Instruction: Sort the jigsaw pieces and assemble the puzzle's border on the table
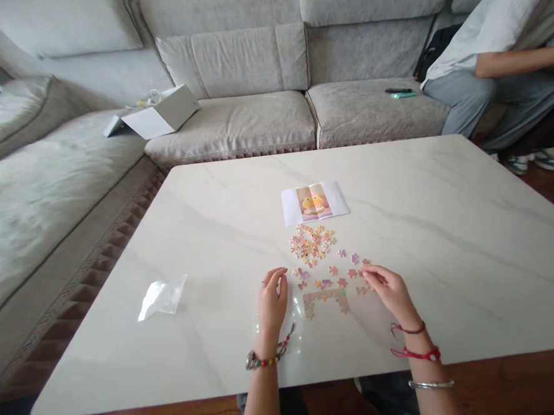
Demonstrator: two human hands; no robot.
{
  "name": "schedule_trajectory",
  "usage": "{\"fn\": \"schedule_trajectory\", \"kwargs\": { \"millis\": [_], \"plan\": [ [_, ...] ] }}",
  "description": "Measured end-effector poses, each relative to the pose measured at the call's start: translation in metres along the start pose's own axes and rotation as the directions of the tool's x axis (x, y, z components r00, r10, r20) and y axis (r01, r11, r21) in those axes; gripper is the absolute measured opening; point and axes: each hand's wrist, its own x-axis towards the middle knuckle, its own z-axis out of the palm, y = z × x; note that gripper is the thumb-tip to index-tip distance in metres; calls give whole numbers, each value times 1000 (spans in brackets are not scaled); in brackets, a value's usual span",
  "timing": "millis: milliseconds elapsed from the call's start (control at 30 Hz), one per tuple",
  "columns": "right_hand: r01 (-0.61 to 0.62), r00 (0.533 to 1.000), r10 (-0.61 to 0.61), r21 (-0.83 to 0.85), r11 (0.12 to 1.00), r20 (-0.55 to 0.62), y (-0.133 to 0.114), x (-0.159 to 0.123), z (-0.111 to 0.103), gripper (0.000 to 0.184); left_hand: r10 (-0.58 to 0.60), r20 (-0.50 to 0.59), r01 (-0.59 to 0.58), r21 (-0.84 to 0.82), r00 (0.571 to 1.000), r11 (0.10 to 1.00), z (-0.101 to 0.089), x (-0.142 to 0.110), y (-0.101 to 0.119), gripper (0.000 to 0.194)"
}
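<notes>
My right hand [389,292] is pinched over the right end of a scatter of loose puzzle pieces [342,282], thumb and forefinger closed on a small pink puzzle piece [362,272]. My left hand [273,298] rests on the table left of the pieces, fingers loosely curved with a gap at the thumb and nothing in them. Between my hands lies a joined strip of puzzle pieces [327,294], bent down at both ends like part of a frame. Beyond it is a dense heap of pink and yellow puzzle pieces [311,243].
A creased picture sheet [315,202] with yellow figures lies behind the heap on the white marbled table [219,229]. A clear plastic bag [162,297] is at the left. Beyond the table, a grey sofa [249,118] holds a white box [165,112] and a seated person [491,76].
</notes>
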Motion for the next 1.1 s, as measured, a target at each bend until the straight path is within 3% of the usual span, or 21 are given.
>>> {"fn": "schedule_trajectory", "kwargs": {
  "millis": [167, 367, 633, 733, 867, 1100],
  "plan": [
    [201, 978, -176, -294, 935, 109, 10, 2, 6, 20, 0, 48, -3, 73, 999, 997, -8, -1, -10, 22],
    [274, 955, -198, -403, 874, 220, 16, 0, 10, 19, 14, 100, -27, 122, 995, 992, -9, 0, -14, 22],
    [292, 951, -309, -404, 867, 26, 36, 8, 17, 19, 90, 144, -107, 112, 985, 988, -4, 2, -15, 23],
    [321, 932, -361, -384, 866, -33, 36, 16, 25, 20, 107, 82, -116, 113, 991, 987, 0, 7, -17, 24],
    [325, 923, -372, -324, 889, -95, 24, 23, 27, 20, 115, 0, -115, 75, 993, 991, 4, 14, -10, 24],
    [314, 924, -360, -278, 908, -133, -5, 32, 21, 21, 97, -28, -97, 12, 995, 995, 7, 19, -1, 28]
  ]
}}
